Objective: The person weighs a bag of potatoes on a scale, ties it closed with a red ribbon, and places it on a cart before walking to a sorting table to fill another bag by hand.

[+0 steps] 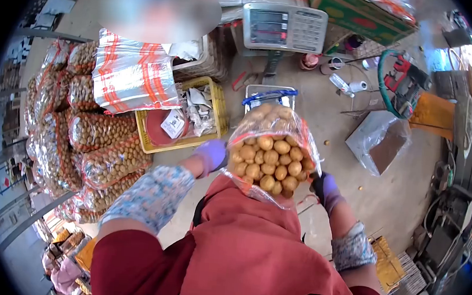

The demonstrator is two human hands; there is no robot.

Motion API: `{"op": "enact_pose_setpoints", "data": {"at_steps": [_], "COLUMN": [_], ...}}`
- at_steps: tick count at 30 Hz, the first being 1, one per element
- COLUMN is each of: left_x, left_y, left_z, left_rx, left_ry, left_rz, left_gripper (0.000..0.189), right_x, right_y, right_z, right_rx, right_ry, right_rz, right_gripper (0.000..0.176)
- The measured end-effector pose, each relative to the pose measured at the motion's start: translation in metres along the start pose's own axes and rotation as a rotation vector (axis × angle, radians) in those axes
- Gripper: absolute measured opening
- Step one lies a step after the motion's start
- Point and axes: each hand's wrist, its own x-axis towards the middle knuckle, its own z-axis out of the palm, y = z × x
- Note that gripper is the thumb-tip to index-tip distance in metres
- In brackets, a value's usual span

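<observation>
We have an open bag (248, 127) of potatoes (269, 169) right in front of our body, its mouth turned toward us and the clear film flaring around it. Our gloved left hand (211, 155) is at the bag's left side, but its fingers are mostly hidden, so we cannot tell whether they grip. Our gloved right hand (327, 190) is closed on the film at the right edge of the mouth. Just beyond the bag is a small platform (256, 89) with something blue across it, and past that a scale display (284, 28); we cannot tell whether the bag touches the platform. To our left are a yellow crate (223, 112) and stacked full bags (104, 131); on the right, a plastic-lined box (367, 137) sits on the floor.
</observation>
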Motion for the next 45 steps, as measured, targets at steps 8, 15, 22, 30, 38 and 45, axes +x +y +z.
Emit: {"op": "enact_pose_setpoints", "data": {"at_steps": [8,15,22,30,38,45], "left_x": [0.090,0.019,-0.063,-0.112,-0.015,0.086], "left_y": [-0.047,-0.049,-0.107,-0.156,-0.268,-0.314], "left_z": [-0.048,-0.065,-0.021,0.050,-0.016,-0.133], "left_rx": [-0.178,-1.221,-1.459,-1.436,-1.342,-0.786], "left_ry": [0.125,0.140,0.521,0.380,0.734,0.719], "left_rz": [0.021,-0.150,-0.480,-0.721,-0.460,-0.571], "left_gripper": [0.031,0.047,0.030,0.046,0.081,0.081], "right_x": [0.047,0.041,0.030,0.022,-0.041,-0.149], "right_y": [-0.123,-0.066,-0.071,-0.015,0.114,0.083], "right_z": [-0.012,-0.025,-0.050,-0.080,-0.026,0.081], "right_rx": [0.066,0.523,0.316,0.864,0.705,0.759], "right_ry": [-0.057,-0.307,-0.190,-0.091,0.191,0.190], "right_rz": [-0.024,-0.151,-0.216,-0.312,0.287,0.529], "right_gripper": [0.022,0.037,0.038,0.058,0.012,0.018]}}
